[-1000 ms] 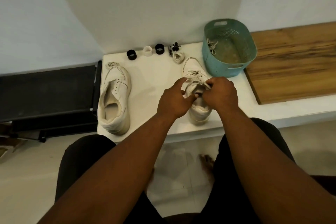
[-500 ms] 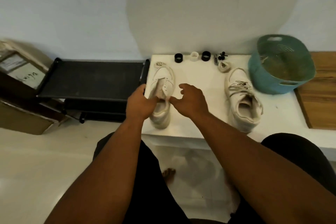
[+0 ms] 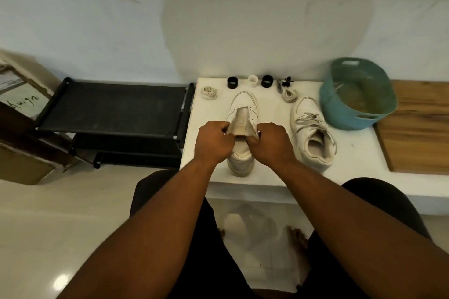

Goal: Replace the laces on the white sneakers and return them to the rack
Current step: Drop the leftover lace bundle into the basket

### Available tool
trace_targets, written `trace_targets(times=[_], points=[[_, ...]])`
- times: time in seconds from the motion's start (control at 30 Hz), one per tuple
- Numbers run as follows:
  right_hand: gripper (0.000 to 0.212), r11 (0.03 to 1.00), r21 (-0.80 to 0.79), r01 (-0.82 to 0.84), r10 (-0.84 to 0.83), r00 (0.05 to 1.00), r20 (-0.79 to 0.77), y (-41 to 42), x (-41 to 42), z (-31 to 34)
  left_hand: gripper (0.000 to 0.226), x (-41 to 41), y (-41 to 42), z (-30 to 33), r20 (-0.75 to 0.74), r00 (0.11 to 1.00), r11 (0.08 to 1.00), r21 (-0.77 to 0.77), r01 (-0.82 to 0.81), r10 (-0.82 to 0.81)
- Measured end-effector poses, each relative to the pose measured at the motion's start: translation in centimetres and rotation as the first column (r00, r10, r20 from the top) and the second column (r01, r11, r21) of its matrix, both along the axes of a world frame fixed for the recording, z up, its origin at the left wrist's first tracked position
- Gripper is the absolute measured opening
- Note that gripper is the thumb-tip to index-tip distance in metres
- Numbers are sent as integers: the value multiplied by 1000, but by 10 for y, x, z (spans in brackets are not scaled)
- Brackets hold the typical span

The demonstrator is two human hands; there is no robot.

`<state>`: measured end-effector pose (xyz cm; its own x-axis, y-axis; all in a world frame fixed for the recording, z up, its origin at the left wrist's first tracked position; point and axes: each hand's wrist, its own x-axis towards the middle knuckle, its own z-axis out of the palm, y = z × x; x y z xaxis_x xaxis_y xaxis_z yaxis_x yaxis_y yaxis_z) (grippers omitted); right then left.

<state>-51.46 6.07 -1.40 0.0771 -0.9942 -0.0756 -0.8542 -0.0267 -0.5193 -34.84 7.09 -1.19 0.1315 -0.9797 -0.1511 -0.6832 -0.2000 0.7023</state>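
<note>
What changed: a moment ago your hands were tying at the laced sneaker (image 3: 313, 133); now both are on the bare sneaker (image 3: 243, 128).
Left hand (image 3: 213, 142): your grip is closed on the left edge of the bare sneaker's tongue (image 3: 240, 122).
Right hand (image 3: 269, 143): your grip is closed on the right edge of the same tongue, pulling it up and open.
Bare sneaker: in the middle of the white bench (image 3: 352, 153), toe pointing far, no lace in it.
Laced sneaker: to the right, just beside the green basket (image 3: 357, 94), its lace in but loose.
New lace (image 3: 209, 92): a small coil at the far left of the bench, well apart from your hands.
Rack (image 3: 114, 107): on the left, nothing on its top shelf.
What it means: one shoe looks about done, and the second seems just started. You will likely need that coil next.
</note>
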Motion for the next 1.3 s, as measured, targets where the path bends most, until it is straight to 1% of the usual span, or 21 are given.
trace_targets(times=[0.13, 0.2, 0.23, 0.27, 0.3, 0.37, 0.4, 0.47, 0.53, 0.57, 0.6, 0.67, 0.7, 0.73, 0.77, 0.83, 0.9, 0.97, 1.1, 1.2, 1.3], points=[[25, 999, 30, 29, -28, 999, -34, 5, -31, 1, 24, -30, 2, -3, 7, 998, 998, 27, 59, -59], [22, 995, 94, 35, -32, 999, -37, 7, -40, -1, 21, -41, 4, -6, 5, 997, 996, 46, 81, -82], [23, 991, 130, 26, -20, 999, -46, 8, -42, -1, 15, -45, 5, -6, 2, 997, 995, 61, 77, -77], [25, 989, 147, 9, -1, 998, -58, 8, -46, -1, 15, -50, 5, -5, 1, 998, 995, 69, 67, -67], [28, 989, 149, -10, 22, 997, -76, 8, -48, 3, 25, -53, 4, -1, 6, 999, 997, 70, 33, -33], [35, 995, 91, -37, 45, 995, -93, 5, -57, 18, 43, -63, 1, 11, 46, 999, 1000, -5, -9, 9], [41, 999, 44, -33, 36, 996, -79, 1, -64, 28, 45, -71, -3, 20, 57, 998, 997, -73, -3, 7], [48, 998, -54, 17, -19, 999, -33, -13, -87, 52, 39, -95, -21, 38, 31, 998, 984, -170, 57, -52], [44, 990, -113, 83, -85, 996, -16, -34, -116, 73, 28, -126, -48, 57, -28, 988, 974, -173, 148, -155], [42, 986, -117, 119, -122, 992, -19, -45, -132, 81, 24, -143, -62, 64, -83, 976, 971, -150, 187, -201], [38, 982, -106, 159, -161, 987, -17, -58, -151, 87, 20, -163, -77, 72, -175, 958, 971, -115, 210, -228], [27, 973, -77, 217, -220, 975, -31, -79, -183, 93, 9, -196, -101, 81, -417, 889, 978, -1, 210, -192], [23, 968, -74, 240, -244, 968, -52, -92, -198, 94, 6, -212, -115, 83, -502, 849, 976, 42, 214, -165], [21, 963, -67, 261, -266, 962, -69, -102, -212, 93, 4, -225, -126, 81, -539, 829, 973, 65, 221, -152], [20, 958, -52, 282, -286, 956, -72, -116, -224, 88, 4, -237, -141, 76, -546, 825, 972, 72, 224, -150], [18, 955, -14, 296, -296, 951, -87, -138, -242, 76, 9, -252, -164, 61, -506, 852, 979, 67, 192, -132], [22, 960, 20, 280, -273, 949, -156, -164, -255, 57, 20, -260, -186, 43, -431, 897, 989, 60, 137, -98], [24, 966, 63, 252, -234, 949, -213, -190, -259, 36, 20, -263, -200, 26, -392, 917, 991, 78, 112, -73], [31, 984, 128, 122, -82, 956, -282, -231, -246, 3, 20, -262, -213, -4, -446, 892, 991, 75, 114, -69], [21, 978, 196, 78, -10, 944, -330, -246, -234, -16, 15, -260, -216, -19, -458, 884, 992, 30, 121, -94], [19, 979, 183, 86, -3, 912, -411, -251, -231, -26, 15, -259, -218, -26, -447, 888, 992, 19, 126, -105]])
